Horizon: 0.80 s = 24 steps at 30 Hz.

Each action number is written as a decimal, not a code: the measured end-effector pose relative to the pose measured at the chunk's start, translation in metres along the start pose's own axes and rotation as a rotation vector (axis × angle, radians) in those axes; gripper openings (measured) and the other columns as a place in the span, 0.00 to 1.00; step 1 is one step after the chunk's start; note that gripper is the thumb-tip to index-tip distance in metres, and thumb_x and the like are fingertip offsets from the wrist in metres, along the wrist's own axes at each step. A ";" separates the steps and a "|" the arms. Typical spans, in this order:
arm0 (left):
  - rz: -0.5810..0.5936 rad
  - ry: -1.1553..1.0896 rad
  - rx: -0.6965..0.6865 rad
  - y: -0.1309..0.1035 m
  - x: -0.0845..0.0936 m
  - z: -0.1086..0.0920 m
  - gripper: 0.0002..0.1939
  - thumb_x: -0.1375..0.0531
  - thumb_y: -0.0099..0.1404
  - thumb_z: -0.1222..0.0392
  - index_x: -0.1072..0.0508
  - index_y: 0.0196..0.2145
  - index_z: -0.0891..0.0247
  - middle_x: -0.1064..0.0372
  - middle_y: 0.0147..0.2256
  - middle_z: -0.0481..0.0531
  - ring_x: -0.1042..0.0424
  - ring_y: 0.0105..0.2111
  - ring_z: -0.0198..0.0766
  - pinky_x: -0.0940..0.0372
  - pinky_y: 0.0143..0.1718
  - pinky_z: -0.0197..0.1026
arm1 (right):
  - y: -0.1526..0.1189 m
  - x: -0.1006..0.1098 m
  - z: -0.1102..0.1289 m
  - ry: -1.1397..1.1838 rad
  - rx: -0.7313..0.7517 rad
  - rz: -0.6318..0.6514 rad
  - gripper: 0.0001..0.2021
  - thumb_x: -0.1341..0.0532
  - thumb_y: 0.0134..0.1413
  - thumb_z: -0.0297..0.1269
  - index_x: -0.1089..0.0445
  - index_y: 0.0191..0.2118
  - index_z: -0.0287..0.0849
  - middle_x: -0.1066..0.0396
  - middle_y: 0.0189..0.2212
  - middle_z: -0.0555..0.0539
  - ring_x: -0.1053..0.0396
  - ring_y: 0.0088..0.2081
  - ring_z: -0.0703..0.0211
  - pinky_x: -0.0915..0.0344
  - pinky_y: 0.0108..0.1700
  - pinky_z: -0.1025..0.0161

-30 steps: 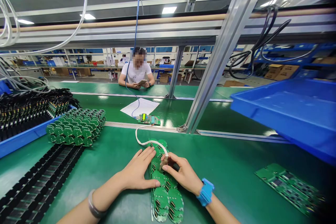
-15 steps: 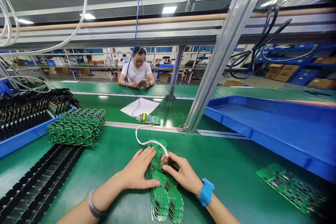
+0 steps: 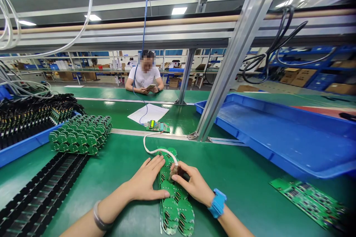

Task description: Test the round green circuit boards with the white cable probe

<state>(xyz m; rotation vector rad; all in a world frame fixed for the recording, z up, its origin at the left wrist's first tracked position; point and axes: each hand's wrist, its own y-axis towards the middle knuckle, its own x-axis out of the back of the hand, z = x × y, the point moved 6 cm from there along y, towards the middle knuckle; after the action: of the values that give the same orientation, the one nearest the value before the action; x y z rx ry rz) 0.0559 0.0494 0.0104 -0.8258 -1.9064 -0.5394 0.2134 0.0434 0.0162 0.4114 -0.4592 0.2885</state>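
Observation:
A long green circuit board panel (image 3: 178, 207) made of round boards lies on the green table. My left hand (image 3: 146, 181) rests flat along its left edge, fingers extended and thumb on the panel. In my right hand (image 3: 194, 183), thumb and fingers pinch a brownish probe block (image 3: 174, 172) against the panel's upper middle. A white cable (image 3: 151, 152) runs from the block to a small board with a lit yellow-green display (image 3: 152, 123), which sits beyond the panel, beside a white paper sheet (image 3: 155, 112).
Stacked round green boards (image 3: 80, 135) and black slotted strips (image 3: 41, 192) lie left, near a blue bin (image 3: 27, 150) of cabled parts. On the right are a blue tray (image 3: 264, 133) and a green board (image 3: 306, 200). A metal post (image 3: 222, 70) rises ahead; a person (image 3: 144, 77) sits opposite.
The blue tray at the right has shifted left and away from me, showing more of its near rim. Both my hands and the probe block look unchanged.

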 end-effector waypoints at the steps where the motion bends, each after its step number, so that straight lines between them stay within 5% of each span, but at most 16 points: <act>1: -0.002 -0.004 -0.002 0.000 0.000 0.000 0.50 0.39 0.60 0.38 0.56 0.69 0.66 0.64 0.68 0.62 0.62 0.68 0.53 0.62 0.66 0.59 | 0.000 0.000 0.000 -0.002 0.000 0.000 0.08 0.41 0.60 0.41 0.31 0.37 0.42 0.29 0.28 0.49 0.34 0.29 0.58 0.37 0.35 0.64; 24: 0.003 0.000 0.010 0.000 0.001 0.000 0.51 0.38 0.60 0.38 0.56 0.68 0.68 0.65 0.68 0.63 0.63 0.68 0.53 0.62 0.66 0.59 | 0.000 0.000 0.001 -0.040 0.006 -0.009 0.08 0.40 0.60 0.41 0.31 0.36 0.42 0.29 0.27 0.50 0.34 0.28 0.59 0.37 0.33 0.64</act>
<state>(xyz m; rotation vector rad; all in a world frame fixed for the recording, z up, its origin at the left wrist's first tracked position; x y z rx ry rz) 0.0556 0.0497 0.0109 -0.8226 -1.9062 -0.5277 0.2131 0.0430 0.0176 0.4254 -0.4960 0.2727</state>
